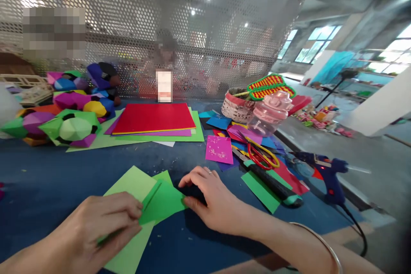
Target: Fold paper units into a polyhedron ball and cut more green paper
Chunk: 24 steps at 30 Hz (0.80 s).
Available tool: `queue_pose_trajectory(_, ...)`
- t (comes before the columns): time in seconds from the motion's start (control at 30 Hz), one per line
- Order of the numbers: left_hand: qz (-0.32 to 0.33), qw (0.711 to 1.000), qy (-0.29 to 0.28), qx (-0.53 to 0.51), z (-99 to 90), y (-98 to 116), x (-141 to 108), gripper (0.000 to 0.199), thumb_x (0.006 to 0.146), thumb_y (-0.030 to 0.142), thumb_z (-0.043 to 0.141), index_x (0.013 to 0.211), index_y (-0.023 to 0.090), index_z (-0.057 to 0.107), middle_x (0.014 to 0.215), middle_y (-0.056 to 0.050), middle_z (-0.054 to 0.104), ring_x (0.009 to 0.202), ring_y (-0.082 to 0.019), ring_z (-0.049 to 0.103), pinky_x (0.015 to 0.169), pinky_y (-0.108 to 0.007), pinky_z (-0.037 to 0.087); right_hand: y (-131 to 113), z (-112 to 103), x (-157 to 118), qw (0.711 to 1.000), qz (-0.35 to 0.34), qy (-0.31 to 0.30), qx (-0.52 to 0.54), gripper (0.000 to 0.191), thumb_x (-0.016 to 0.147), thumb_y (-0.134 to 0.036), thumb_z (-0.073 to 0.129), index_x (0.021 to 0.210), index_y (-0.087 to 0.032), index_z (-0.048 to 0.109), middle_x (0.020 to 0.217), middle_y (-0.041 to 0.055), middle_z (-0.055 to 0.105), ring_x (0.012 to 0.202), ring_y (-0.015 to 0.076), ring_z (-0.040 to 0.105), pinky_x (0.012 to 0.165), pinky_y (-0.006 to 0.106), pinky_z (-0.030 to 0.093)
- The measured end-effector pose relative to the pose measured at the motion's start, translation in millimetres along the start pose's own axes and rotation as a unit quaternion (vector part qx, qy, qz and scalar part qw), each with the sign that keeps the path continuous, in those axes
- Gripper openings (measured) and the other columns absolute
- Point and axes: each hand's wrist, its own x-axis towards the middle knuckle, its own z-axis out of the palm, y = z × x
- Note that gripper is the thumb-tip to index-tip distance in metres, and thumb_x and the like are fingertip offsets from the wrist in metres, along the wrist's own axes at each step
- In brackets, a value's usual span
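Note:
Between my two hands lies a bright green sheet of paper (165, 201), with a narrow raised fold along its left side. My left hand (111, 222) is closed on its left part, thumb and fingers pressed together. More green paper shows under that palm. The curled thumb and fingers of my right hand (208, 199) are at the sheet's right corner, holding it near the table. A pale green sheet (133, 180) lies underneath, partly covered by my left hand. Another green corner (165, 177) sticks out behind the fold.
A stack of coloured sheets topped with red (154, 117) lies behind. Folded paper shapes (75, 126) are piled at left. At right are scissors (261, 156), a black-handled cutter (272, 184), a glue gun (330, 169) with a lit red light, and a pink bottle (269, 113).

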Motion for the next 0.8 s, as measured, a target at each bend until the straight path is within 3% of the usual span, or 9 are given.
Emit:
queue_pose_trajectory(0.07, -0.041, 0.999, -0.016, -0.025, -3.0, 0, 8, 0.028, 0.100, 0.015, 0.049, 0.081, 0.021, 0.069, 0.084, -0.005, 0.071, 0.075, -0.015, 0.070, 0.067, -0.021, 0.055, -2, 2, 1, 1.000, -0.002, 0.016, -0.007, 0.019, 0.094, -0.025, 0.068, 0.112, -0.021, 0.063, 0.117, 0.0072, 0.062, 0.111, 0.0249, 0.057, 0.099, 0.048, 0.038)
queue_pose_trajectory(0.17, -0.102, 0.994, 0.010, -0.029, -8.1, -4, 16, 0.023, 0.100, 0.023, 0.051, 0.086, 0.020, 0.069, 0.093, -0.006, 0.071, 0.083, -0.016, 0.068, 0.072, -0.022, 0.054, -7, 5, 2, 0.999, 0.002, 0.028, -0.023, 0.023, 0.090, -0.032, 0.077, 0.105, -0.020, 0.065, 0.111, 0.0058, 0.065, 0.107, 0.0246, 0.058, 0.095, 0.045, 0.039)
queue_pose_trajectory(0.3, -0.154, 0.985, 0.046, -0.061, -11.8, -9, 22, 0.022, 0.100, 0.033, 0.052, 0.100, 0.021, 0.071, 0.112, -0.010, 0.070, 0.097, -0.020, 0.069, 0.079, -0.024, 0.058, -12, 9, 5, 0.999, -0.011, 0.035, -0.016, 0.008, 0.092, -0.013, 0.069, 0.094, -0.020, 0.064, 0.104, 0.0031, 0.066, 0.102, 0.0215, 0.059, 0.092, 0.041, 0.039)
queue_pose_trajectory(0.4, -0.178, 0.978, 0.035, -0.098, -13.8, -9, 29, 0.024, 0.098, 0.036, 0.053, 0.107, 0.022, 0.071, 0.121, -0.010, 0.069, 0.106, -0.022, 0.068, 0.082, -0.025, 0.059, -12, 13, 9, 0.999, -0.029, 0.042, -0.009, 0.017, 0.092, -0.002, 0.058, 0.091, -0.019, 0.059, 0.100, 0.0033, 0.066, 0.097, 0.0203, 0.059, 0.088, 0.038, 0.039)
queue_pose_trajectory(0.67, -0.239, 0.942, -0.090, -0.218, -7.8, -6, 56, 0.039, 0.090, 0.049, 0.065, 0.118, 0.021, 0.066, 0.112, -0.006, 0.072, 0.105, -0.026, 0.067, 0.085, -0.031, 0.055, -18, 13, 41, 0.988, -0.120, 0.090, -0.024, 0.017, 0.097, -0.006, 0.047, 0.093, -0.022, 0.050, 0.088, 0.0024, 0.066, 0.084, 0.0206, 0.060, 0.087, 0.041, 0.041)
queue_pose_trajectory(0.73, -0.250, 0.933, -0.091, -0.243, -5.5, -10, 59, 0.033, 0.088, 0.047, 0.068, 0.107, 0.020, 0.069, 0.102, -0.004, 0.073, 0.099, -0.025, 0.067, 0.085, -0.031, 0.052, -21, 11, 50, 0.977, -0.155, 0.144, -0.006, 0.013, 0.099, -0.011, 0.048, 0.095, -0.023, 0.051, 0.091, 0.0031, 0.064, 0.087, 0.0211, 0.060, 0.087, 0.040, 0.043)
queue_pose_trajectory(0.8, -0.289, 0.917, -0.052, -0.269, -4.3, -15, 59, 0.029, 0.085, 0.046, 0.071, 0.091, 0.018, 0.070, 0.087, -0.002, 0.071, 0.087, -0.022, 0.067, 0.077, -0.029, 0.050, -24, 10, 55, 0.959, -0.180, 0.217, 0.018, 0.010, 0.099, -0.013, 0.050, 0.101, -0.023, 0.051, 0.100, 0.0059, 0.062, 0.096, 0.0220, 0.059, 0.089, 0.039, 0.046)
